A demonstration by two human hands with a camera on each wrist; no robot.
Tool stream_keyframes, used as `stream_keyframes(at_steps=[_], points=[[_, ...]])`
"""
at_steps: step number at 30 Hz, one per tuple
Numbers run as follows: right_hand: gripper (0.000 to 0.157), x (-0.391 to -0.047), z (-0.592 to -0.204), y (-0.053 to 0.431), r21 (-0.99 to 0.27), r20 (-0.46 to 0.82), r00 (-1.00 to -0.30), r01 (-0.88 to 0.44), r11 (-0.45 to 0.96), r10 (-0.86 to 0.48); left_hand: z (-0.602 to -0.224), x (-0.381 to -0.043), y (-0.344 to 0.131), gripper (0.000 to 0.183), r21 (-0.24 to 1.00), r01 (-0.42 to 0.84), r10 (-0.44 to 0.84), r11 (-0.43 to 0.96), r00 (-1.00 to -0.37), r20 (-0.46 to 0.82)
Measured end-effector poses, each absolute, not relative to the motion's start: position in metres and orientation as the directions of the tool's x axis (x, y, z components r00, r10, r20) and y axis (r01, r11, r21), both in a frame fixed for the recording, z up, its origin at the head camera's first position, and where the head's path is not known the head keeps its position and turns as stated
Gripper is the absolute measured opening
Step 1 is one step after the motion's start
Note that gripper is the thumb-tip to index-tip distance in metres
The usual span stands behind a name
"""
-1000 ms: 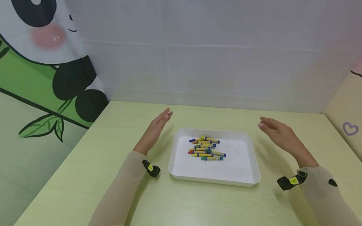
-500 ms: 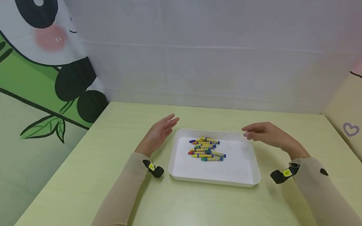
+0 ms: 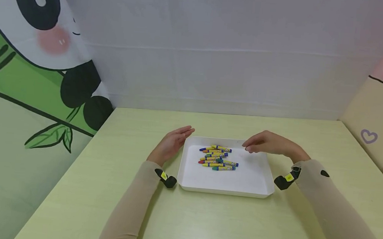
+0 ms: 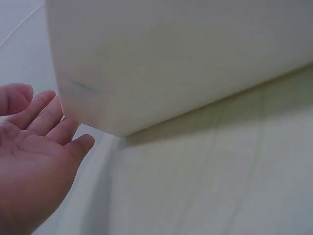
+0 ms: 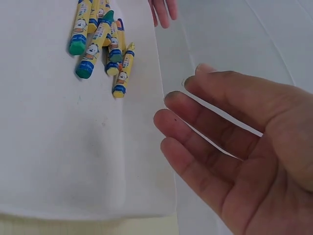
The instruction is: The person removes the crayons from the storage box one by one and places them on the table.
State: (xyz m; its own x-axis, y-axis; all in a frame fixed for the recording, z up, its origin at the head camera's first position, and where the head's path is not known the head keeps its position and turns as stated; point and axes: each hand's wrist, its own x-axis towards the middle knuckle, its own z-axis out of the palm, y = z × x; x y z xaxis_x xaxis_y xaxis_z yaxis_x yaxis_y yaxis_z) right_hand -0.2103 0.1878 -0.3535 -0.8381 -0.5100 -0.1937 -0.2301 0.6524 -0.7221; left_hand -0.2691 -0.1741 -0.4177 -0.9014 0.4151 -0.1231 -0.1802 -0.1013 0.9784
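Several yellow-wrapped crayons (image 3: 220, 159) lie in a loose pile in the left half of a white tray (image 3: 254, 180). Just outside the tray's far left corner is my left hand (image 3: 170, 144), its palm turned toward the wall of the tray and its fingers extended. In the left wrist view those fingers (image 4: 46, 120) are at the tray's corner; whether they touch it I cannot tell. My right hand (image 3: 274, 144) hovers over the tray's far right part, to the right of the crayons. The right wrist view shows its fingers (image 5: 195, 142) loosely bent around nothing.
A pale wooden table (image 3: 210, 218) carries the tray. Behind it hangs a light grey cloth (image 3: 228, 77). Printed panels stand at the left and right sides. Each wrist wears a small black camera (image 3: 286, 179).
My right hand has moved left and in over the tray from beyond its right side. My left hand has shifted slightly right, closer to the tray's corner. The crayons lie unchanged.
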Motion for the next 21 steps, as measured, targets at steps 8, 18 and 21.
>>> stream_keyframes(at_steps=[8, 18, 21], points=[[0.029, -0.221, -0.367, 0.175, -0.691, -0.23, -0.788, -0.281, 0.666, -0.571, -0.42, -0.269, -0.169, 0.045, 0.977, -0.205, 0.444, -0.052, -0.881, -0.161], [0.02, -0.23, -0.379, 0.162, -0.68, -0.267, -0.732, -0.317, 0.66, -0.627, -0.422, -0.27, -0.166, 0.043, 0.974, -0.22, 0.438, -0.06, -0.882, -0.173], [0.018, -0.231, -0.381, 0.159, -0.67, -0.284, -0.721, -0.322, 0.669, -0.632, -0.423, -0.271, -0.166, 0.042, 0.975, -0.217, 0.434, -0.044, -0.883, -0.178]])
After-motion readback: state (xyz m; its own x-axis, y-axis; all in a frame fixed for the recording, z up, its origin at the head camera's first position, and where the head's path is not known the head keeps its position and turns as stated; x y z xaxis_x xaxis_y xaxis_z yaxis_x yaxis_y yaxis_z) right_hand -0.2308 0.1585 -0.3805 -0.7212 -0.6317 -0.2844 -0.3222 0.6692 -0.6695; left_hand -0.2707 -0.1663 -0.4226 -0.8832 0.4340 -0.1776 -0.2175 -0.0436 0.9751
